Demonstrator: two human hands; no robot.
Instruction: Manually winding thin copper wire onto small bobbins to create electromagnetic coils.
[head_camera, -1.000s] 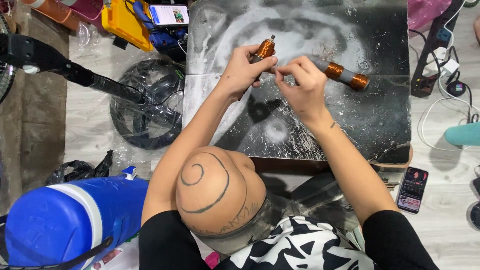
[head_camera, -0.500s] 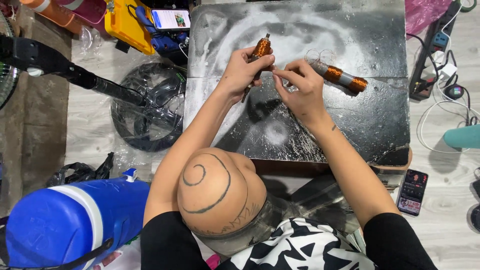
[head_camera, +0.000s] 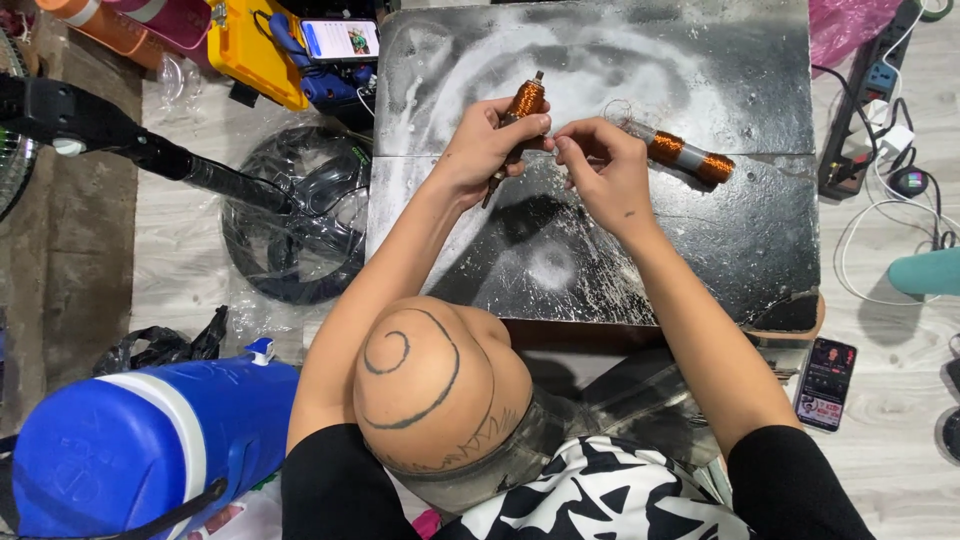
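My left hand (head_camera: 478, 150) grips a small copper-wound coil (head_camera: 527, 99) on a thin dark shaft and holds it upright over the dark, scratched board (head_camera: 640, 250). My right hand (head_camera: 602, 170) is beside it, with its fingertips pinched together close to the coil's lower end, apparently on a fine wire that is too thin to see clearly. A second, longer copper-wound coil (head_camera: 682, 155) lies on the board just right of my right hand, with loose thin wire near its left end.
My bent knee (head_camera: 430, 385) with drawn lines is under the board's near edge. A phone (head_camera: 826, 370) lies on the floor at the right, and another phone (head_camera: 340, 38) is near a yellow case (head_camera: 250, 50). A blue cooler (head_camera: 140, 450), a black fan guard (head_camera: 295, 215) and a power strip (head_camera: 860, 110) surround me.
Both hands stay at the upright coil with only slight finger movement. The second coil has not moved on the board.
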